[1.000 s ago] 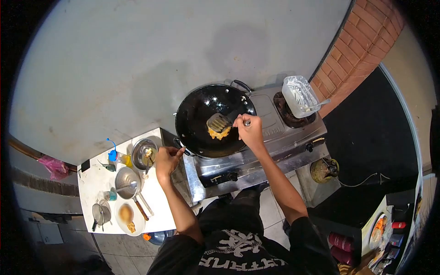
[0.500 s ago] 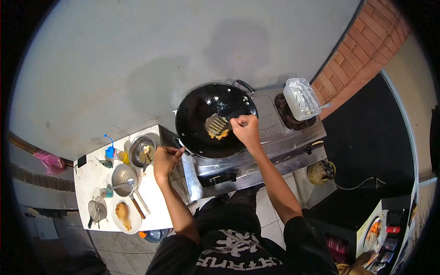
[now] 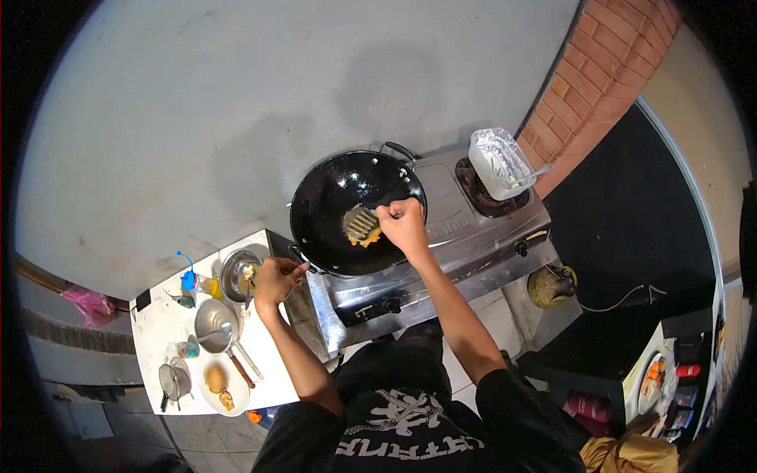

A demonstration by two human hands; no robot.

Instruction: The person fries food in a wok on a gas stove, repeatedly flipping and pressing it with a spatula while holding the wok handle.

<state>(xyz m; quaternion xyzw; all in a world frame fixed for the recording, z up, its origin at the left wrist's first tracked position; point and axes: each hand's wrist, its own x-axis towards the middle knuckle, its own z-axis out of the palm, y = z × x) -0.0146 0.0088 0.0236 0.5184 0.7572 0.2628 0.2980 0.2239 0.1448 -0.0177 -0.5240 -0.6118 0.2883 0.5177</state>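
My right hand point(image 3: 404, 225) is closed around the handle of a slotted spatula point(image 3: 360, 224). The spatula's blade lies over a golden-yellow piece of food point(image 3: 365, 240), partly covering it, inside a large black wok point(image 3: 331, 185) with oil shining at the bottom. At the wok's near-left side, my left hand point(image 3: 280, 281) has its thumb and fingers pinched at the wok's loop handle point(image 3: 296, 254), partly hiding it. The wok stands on the left burner of a steel gas stove point(image 3: 445, 256).
On the right burner rests a clear plastic container point(image 3: 502, 165) with a spoon. The white table point(image 3: 272, 363) at left bears a metal bowl point(image 3: 234, 276), a saucepan point(image 3: 213, 317), a bottle point(image 3: 206, 285), a strainer point(image 3: 175, 380) and a plate point(image 3: 211, 400) of fried food. A wall rises behind the stove.
The whole view has shifted slightly, with the stove and wok now further left. Both hands keep nearly the same places at the wok, and the spatula still covers part of the food.
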